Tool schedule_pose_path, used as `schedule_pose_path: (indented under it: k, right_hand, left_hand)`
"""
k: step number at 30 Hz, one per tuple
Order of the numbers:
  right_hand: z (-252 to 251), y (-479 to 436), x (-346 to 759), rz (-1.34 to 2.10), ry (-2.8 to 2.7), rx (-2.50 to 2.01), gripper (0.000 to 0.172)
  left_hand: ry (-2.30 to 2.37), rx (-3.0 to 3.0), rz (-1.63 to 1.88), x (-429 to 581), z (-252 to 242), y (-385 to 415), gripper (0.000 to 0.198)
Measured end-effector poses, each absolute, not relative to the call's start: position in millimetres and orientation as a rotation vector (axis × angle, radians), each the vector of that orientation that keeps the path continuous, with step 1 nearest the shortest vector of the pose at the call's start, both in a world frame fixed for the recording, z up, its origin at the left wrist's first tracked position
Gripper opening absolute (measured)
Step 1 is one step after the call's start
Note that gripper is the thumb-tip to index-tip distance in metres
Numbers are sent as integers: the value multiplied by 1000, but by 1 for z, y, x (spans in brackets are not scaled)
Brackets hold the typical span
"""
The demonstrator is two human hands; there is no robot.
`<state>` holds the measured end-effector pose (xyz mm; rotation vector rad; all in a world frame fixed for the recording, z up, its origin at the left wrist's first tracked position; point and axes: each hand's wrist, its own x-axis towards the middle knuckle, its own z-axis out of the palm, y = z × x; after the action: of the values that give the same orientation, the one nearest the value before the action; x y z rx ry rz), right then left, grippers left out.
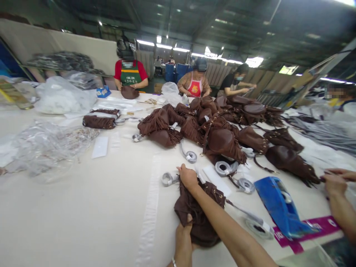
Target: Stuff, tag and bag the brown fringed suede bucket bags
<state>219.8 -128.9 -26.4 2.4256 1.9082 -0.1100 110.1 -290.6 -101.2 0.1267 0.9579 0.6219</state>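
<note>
A dark brown drawstring bag (204, 231) with metal eyelets lies on the white table in front of me. My left hand (183, 231) is closed on its lower left side, thumb on top and the other fingers hidden beneath. At the bag's upper left edge my right hand (188, 177) is closed on the brown material, and my right forearm crosses over the bag. A strap wrapped in grey runs from the bag's right side to a wrapped coil (259, 228). Another wrapped strap coil (167, 179) sits just left of my right hand.
Beyond my hands lies a heap of brown fringed bags (191, 128). A blue tape dispenser (278, 204) stands at the right, near a co-worker's hands (336, 181). Clear plastic bags (47, 144) cover the left side. Several people work across the table.
</note>
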Motion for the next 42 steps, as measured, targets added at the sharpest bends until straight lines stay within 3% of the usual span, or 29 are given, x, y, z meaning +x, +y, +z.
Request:
schedule_pose_path:
  k: [6, 10, 14, 23, 27, 30, 33, 36, 38, 42]
  right_hand:
    - [6, -213, 211, -18, 2479, 2187, 45]
    - [-43, -294, 229, 248, 2569, 2472, 55]
    - [-93, -318, 242, 238, 2504, 2523, 60]
    - [-105, -356, 252, 73, 2321, 2771, 52]
    - [-98, -366, 261, -262, 2124, 3067, 57]
    - [-74, -367, 259, -614, 1422, 3669, 72]
    - [-53, -357, 248, -1833, 594, 3747, 82]
    - [-39, -330, 235, -2890, 310, 3359, 68]
    - [-29, -308, 225, -3118, 353, 3342, 58]
    - [-12, -273, 190, -3211, 774, 3292, 53]
  left_hand:
    - [884, 134, 667, 103, -85, -295, 60]
    - [913, 153, 668, 107, -90, -296, 54]
    - [991, 152, 661, 108, -93, -295, 45]
    - [872, 135, 688, 107, -101, -297, 47]
    - [881, 119, 676, 109, -90, -292, 47]
    - [816, 169, 676, 107, -67, -283, 44]
    - [792, 313, 719, 101, -40, -267, 39]
    - [775, 418, 768, 90, -16, -246, 38]
    - [745, 469, 814, 77, -1, -232, 43]
    - [734, 522, 933, 35, 12, -214, 52]
